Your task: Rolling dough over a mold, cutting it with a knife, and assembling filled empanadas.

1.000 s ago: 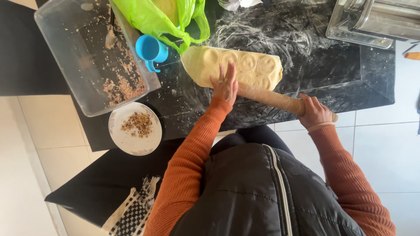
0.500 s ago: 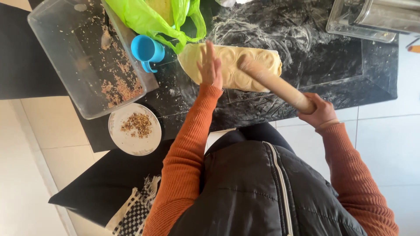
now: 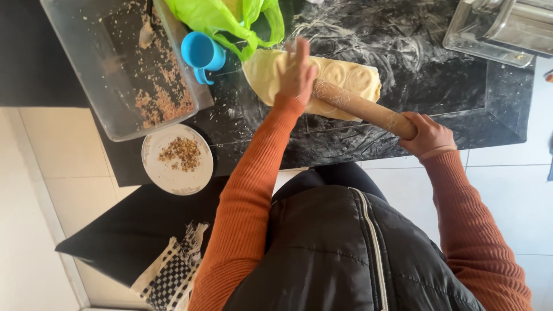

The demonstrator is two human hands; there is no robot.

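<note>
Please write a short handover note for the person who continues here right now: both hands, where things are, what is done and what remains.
Left hand: flat, open on the rolling pin.
Right hand: gripping the pin's other end.
The pin lies across the dough on the floured black counter.
Beside it: blue cup, green bag, clear tub with crumbs, white plate of chopped nuts.
Done: dough partly flattened to an oblong sheet.
Left: probably more rolling; nuts not yet used.
</note>
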